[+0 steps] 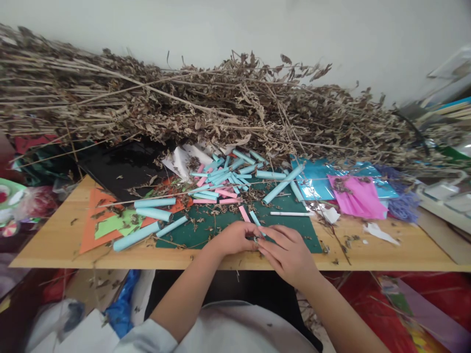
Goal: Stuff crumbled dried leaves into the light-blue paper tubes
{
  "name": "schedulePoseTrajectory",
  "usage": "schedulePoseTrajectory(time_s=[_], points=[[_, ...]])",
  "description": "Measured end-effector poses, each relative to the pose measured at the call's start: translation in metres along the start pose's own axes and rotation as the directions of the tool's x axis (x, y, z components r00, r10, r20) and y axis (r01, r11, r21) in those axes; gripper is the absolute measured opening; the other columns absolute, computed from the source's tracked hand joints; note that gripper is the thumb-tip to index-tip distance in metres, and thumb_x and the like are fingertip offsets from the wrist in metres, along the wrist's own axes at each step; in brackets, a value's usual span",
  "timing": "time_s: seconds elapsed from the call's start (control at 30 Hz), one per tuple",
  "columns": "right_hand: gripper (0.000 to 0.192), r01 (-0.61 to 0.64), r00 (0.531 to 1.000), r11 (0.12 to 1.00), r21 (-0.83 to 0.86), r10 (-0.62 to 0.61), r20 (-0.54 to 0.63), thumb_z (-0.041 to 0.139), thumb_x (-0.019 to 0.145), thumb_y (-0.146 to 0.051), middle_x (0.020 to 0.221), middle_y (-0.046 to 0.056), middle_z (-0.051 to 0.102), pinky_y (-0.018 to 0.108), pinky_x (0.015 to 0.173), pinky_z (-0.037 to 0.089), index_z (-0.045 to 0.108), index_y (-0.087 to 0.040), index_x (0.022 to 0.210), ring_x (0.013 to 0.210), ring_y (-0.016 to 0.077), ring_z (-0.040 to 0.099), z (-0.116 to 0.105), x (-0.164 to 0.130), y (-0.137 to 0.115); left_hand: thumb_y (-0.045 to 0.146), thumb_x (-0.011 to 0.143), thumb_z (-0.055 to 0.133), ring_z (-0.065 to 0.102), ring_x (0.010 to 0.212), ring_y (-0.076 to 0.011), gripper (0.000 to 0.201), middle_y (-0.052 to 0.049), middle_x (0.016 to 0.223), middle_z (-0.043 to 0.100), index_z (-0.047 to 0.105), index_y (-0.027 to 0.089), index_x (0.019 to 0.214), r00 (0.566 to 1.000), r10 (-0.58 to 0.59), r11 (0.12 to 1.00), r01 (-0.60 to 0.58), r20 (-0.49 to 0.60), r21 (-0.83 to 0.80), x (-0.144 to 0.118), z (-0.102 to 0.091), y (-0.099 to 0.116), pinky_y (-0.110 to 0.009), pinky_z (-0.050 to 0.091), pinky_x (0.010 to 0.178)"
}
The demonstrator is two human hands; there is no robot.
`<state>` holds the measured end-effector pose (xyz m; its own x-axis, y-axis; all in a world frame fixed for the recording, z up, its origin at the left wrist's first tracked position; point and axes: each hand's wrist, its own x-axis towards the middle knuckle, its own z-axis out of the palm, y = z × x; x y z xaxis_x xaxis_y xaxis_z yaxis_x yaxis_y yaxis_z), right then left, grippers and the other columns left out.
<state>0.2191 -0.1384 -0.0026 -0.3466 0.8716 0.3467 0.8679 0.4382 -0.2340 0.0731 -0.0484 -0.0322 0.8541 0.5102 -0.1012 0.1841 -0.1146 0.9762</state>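
Observation:
My left hand (pixel 239 238) and my right hand (pixel 289 251) meet above the front of a dark green cutting mat (pixel 305 228). Their fingertips pinch together around a small light blue paper roll (pixel 256 239), mostly hidden by the fingers. Just behind the fingers lie a pink paper roll (pixel 244 214) and another thin light blue roll (pixel 254 218). Farther back is a heap of small blue and pink paper rolls (pixel 224 176). Thicker light blue tubes (pixel 136 236) lie left of my hands, and a white stick (pixel 290 214) is on the mat to the right.
Dried leafy stalks (pixel 206 103) fill the back along the wall. Orange paper (pixel 88 225) and green paper (pixel 117 224) lie left. On the right are a shiny blue packet (pixel 312 181), pink paper (pixel 356 198), torn white scraps (pixel 380 233) and a glue gun-like pale object (pixel 441 193).

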Motion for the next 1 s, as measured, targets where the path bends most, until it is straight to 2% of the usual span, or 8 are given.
schedulePoseTrajectory(time_s=[0.17, 0.33, 0.47, 0.57, 0.67, 0.73, 0.87, 1.0], points=[[0.019, -0.062, 0.995, 0.997, 0.05, 0.058, 0.084, 0.045, 0.072, -0.014, 0.11, 0.004, 0.052, 0.041, 0.078, 0.037, 0.06, -0.022, 0.079, 0.097, 0.0235, 0.043, -0.006, 0.008, -0.002, 0.023, 0.062, 0.06, 0.049, 0.065, -0.0099, 0.016, 0.001, 0.068, 0.057, 0.056, 0.012, 0.072, 1.0, 0.0, 1.0, 0.0, -0.012, 0.023, -0.001, 0.001, 0.0, -0.019, 0.039, 0.062], [0.017, -0.15, 0.983, 0.969, 0.198, 0.124, 0.137, 0.044, 0.072, -0.013, 0.101, 0.004, 0.055, 0.038, 0.076, 0.039, 0.058, -0.022, 0.069, 0.09, 0.0203, 0.048, -0.008, 0.017, 0.002, 0.019, 0.062, 0.059, 0.047, 0.061, -0.0086, 0.011, 0.002, 0.064, 0.055, 0.057, 0.012, 0.07, 1.0, 0.003, 0.993, -0.003, 0.004, 0.119, -0.001, 0.002, 0.005, -0.017, 0.036, 0.057], [0.009, -0.311, 0.945, 0.874, 0.373, 0.243, 0.219, 0.047, 0.07, -0.016, 0.099, 0.004, 0.055, 0.036, 0.079, 0.039, 0.055, -0.021, 0.071, 0.092, 0.019, 0.049, -0.003, 0.023, 0.005, 0.021, 0.062, 0.059, 0.046, 0.06, -0.0084, 0.011, 0.003, 0.063, 0.054, 0.058, 0.013, 0.069, 0.998, 0.053, 0.97, -0.06, 0.039, 0.237, 0.002, 0.002, 0.008, -0.016, 0.034, 0.055], [0.013, -0.434, 0.897, 0.769, 0.469, 0.323, 0.301, 0.046, 0.069, -0.016, 0.099, 0.004, 0.055, 0.033, 0.075, 0.042, 0.052, -0.021, 0.08, 0.091, 0.017, 0.05, -0.003, 0.026, 0.006, 0.025, 0.063, 0.059, 0.047, 0.062, -0.0088, 0.015, 0.002, 0.065, 0.055, 0.059, 0.013, 0.072, 0.999, 0.04, 0.982, -0.044, 0.029, 0.181, 0.004, 0.001, 0.005, -0.016, 0.035, 0.056], [0.017, -0.495, 0.866, 0.709, 0.502, 0.355, 0.353, 0.046, 0.071, -0.02, 0.097, 0.004, 0.055, 0.03, 0.072, 0.043, 0.05, -0.021, 0.088, 0.089, 0.0155, 0.052, -0.004, 0.026, 0.014, 0.026, 0.061, 0.061, 0.047, 0.06, -0.0087, 0.018, 0.001, 0.065, 0.056, 0.06, 0.013, 0.073, 1.0, -0.004, 0.99, 0.003, 0.008, 0.138, 0.005, 0.0, 0.001, -0.017, 0.035, 0.056], [0.019, -0.493, 0.867, 0.743, 0.451, 0.379, 0.323, 0.041, 0.075, -0.024, 0.096, 0.004, 0.055, 0.028, 0.071, 0.044, 0.049, -0.02, 0.093, 0.087, 0.0143, 0.053, -0.002, 0.027, 0.026, 0.026, 0.061, 0.062, 0.047, 0.059, -0.0084, 0.019, 0.0, 0.066, 0.058, 0.061, 0.012, 0.075, 1.0, -0.015, 0.996, 0.015, 0.004, 0.092, 0.004, 0.0, 0.0, -0.017, 0.036, 0.055], [0.023, -0.422, 0.897, 0.9, 0.108, 0.397, 0.196, 0.032, 0.08, -0.022, 0.092, 0.007, 0.056, 0.03, 0.07, 0.043, 0.05, -0.017, 0.094, 0.083, 0.016, 0.053, 0.011, 0.04, 0.055, 0.024, 0.06, 0.062, 0.048, 0.059, -0.0079, 0.019, -0.002, 0.07, 0.06, 0.062, 0.013, 0.076, 1.0, -0.004, 1.0, 0.005, -0.014, 0.031, 0.002, 0.001, 0.001, -0.017, 0.036, 0.054], [0.028, -0.252, 0.928, 0.967, 0.034, 0.232, 0.292, 0.042, 0.071, -0.012, 0.089, 0.003, 0.057, 0.029, 0.067, 0.039, 0.057, -0.025, 0.091, 0.081, 0.0182, 0.053, 0.026, 0.065, 0.067, 0.025, 0.061, 0.062, 0.048, 0.058, -0.008, 0.02, -0.002, 0.069, 0.06, 0.062, 0.013, 0.077, 1.0, -0.016, 0.999, 0.017, -0.026, 0.039, 0.001, 0.002, 0.001, -0.017, 0.035, 0.053]])
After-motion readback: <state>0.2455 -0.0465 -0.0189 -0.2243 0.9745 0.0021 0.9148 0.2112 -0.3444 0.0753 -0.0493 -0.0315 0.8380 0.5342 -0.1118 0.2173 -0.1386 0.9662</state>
